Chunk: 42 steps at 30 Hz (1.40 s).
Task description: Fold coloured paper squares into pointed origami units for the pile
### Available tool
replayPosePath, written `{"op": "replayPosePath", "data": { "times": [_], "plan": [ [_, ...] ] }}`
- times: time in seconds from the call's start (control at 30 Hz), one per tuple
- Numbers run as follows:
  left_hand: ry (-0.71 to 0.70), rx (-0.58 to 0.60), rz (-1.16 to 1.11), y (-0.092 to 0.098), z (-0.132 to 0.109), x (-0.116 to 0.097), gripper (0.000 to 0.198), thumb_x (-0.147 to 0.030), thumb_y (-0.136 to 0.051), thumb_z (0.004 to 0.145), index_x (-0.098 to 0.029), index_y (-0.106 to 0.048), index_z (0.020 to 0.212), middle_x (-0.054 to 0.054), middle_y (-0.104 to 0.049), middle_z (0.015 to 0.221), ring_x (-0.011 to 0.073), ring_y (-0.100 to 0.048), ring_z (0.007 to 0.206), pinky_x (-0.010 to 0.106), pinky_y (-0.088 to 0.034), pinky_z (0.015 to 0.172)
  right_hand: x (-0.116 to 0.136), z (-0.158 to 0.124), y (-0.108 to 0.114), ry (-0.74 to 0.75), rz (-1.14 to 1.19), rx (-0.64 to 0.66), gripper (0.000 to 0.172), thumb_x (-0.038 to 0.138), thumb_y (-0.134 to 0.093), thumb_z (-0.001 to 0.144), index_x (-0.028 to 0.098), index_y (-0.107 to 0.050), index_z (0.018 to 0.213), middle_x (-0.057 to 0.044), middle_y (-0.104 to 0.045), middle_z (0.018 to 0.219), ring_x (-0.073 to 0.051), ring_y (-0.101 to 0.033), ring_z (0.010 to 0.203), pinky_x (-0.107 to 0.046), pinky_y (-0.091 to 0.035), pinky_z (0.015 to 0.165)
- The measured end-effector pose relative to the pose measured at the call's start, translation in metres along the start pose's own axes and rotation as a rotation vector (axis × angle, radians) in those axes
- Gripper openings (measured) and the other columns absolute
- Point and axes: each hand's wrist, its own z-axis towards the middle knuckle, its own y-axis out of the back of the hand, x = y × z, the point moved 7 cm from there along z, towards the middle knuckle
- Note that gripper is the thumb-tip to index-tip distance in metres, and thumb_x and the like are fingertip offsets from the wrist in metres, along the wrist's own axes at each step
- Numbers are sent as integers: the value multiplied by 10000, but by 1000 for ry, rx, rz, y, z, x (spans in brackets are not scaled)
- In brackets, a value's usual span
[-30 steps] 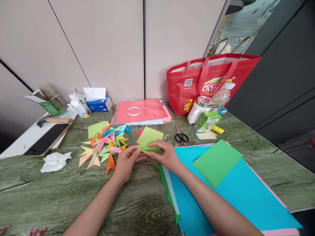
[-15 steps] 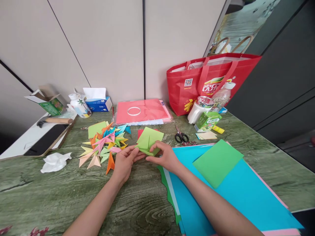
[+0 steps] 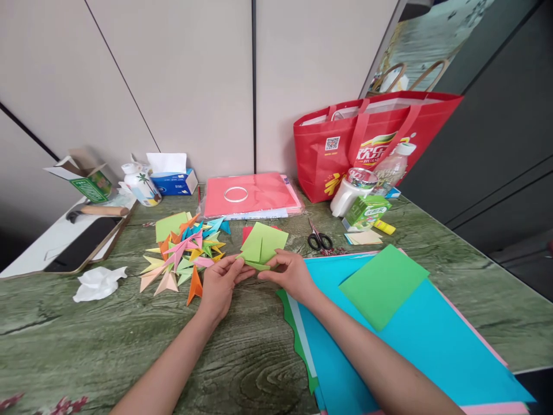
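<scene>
A light green sheet of folding paper [image 3: 264, 241] with creases is held up between both hands. My left hand [image 3: 221, 282] pinches its lower left edge between thumb and fingers. At the lower right edge, the thumb and fingers of my right hand [image 3: 291, 275] close on the paper. The bottom edge of the sheet is curled up between the hands. Just left of it lies a pile of folded paper pieces [image 3: 190, 248] in several colours. A bit of red paper [image 3: 246, 232] shows behind the sheet.
Scissors [image 3: 319, 237] lie right of the hands. Large blue paper [image 3: 415, 346] with a green square [image 3: 384, 285] on it spreads under my right forearm. At the back stand a red bag [image 3: 319, 167] and a tissue box [image 3: 179, 183]. A hammer [image 3: 101, 211] and crumpled tissue [image 3: 99, 283] are left.
The fingers of my right hand have shifted slightly down along the paper's edge, uncovering more of its right side. My left hand keeps its grip.
</scene>
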Motion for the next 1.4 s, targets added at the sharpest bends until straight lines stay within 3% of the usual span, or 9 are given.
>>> {"op": "replayPosePath", "data": {
  "times": [0.1,0.27,0.4,0.5,0.57,0.63,0.73,1.03,1.4],
  "plan": [
    [3,-5,11,1,0,0,218,-266,-686,638,-110,-654,788,43,-692,711,170,-649,665,325,-531,714,-3,0,-1,-9,10,2,214,332,-729,541,157,-606,546,9,-528,606,-123,-486,581,-235,-370,528],
    [16,13,31,0,0,0,246,-289,-681,639,-108,-654,803,60,-695,739,199,-654,694,378,-519,748,-2,-2,-3,3,-7,60,324,368,-728,543,180,-564,750,52,-486,576,-92,-421,503,-200,-325,467],
    [39,61,61,-4,0,2,261,-298,-674,645,-106,-647,820,65,-696,729,224,-654,716,393,-522,732,17,-4,0,193,-70,81,304,334,-722,572,188,-569,791,-10,-563,820,-164,-525,790,-261,-406,694],
    [43,72,92,-5,-1,4,263,-294,-673,645,-105,-639,824,57,-690,704,221,-653,696,388,-533,701,17,-3,-1,201,-106,110,296,298,-686,629,225,-617,907,-41,-593,958,-231,-478,1034,-357,-368,860],
    [39,70,99,-5,-1,5,268,-284,-672,647,-104,-636,842,52,-686,706,210,-652,686,376,-536,695,11,-2,-2,165,-107,133,272,286,-665,655,246,-639,923,-31,-637,924,-242,-485,1054,-405,-335,911],
    [34,70,97,-4,-1,5,261,-273,-665,658,-105,-635,854,48,-684,709,199,-652,682,357,-539,686,5,-1,-3,145,-79,141,216,282,-657,667,242,-660,879,-14,-671,834,-223,-555,953,-417,-320,936],
    [33,87,90,-4,-2,6,227,-262,-655,673,-109,-639,841,48,-684,717,188,-650,685,337,-541,678,1,1,-3,136,-48,128,210,282,-664,660,218,-668,860,-18,-677,805,-192,-601,818,-393,-362,907],
    [65,32,79,1,0,8,235,-236,-699,619,-86,-670,797,66,-694,702,178,-648,669,314,-536,699,7,0,-1,83,4,114,221,217,-680,627,181,-667,846,-24,-655,792,-161,-592,746,-272,-446,682],
    [99,31,54,1,0,12,238,-240,-710,605,-80,-681,779,78,-694,694,177,-645,660,319,-530,713,4,1,-1,44,53,127,221,182,-672,619,181,-670,840,-21,-652,811,-160,-590,772,-270,-436,708]
  ]
}}
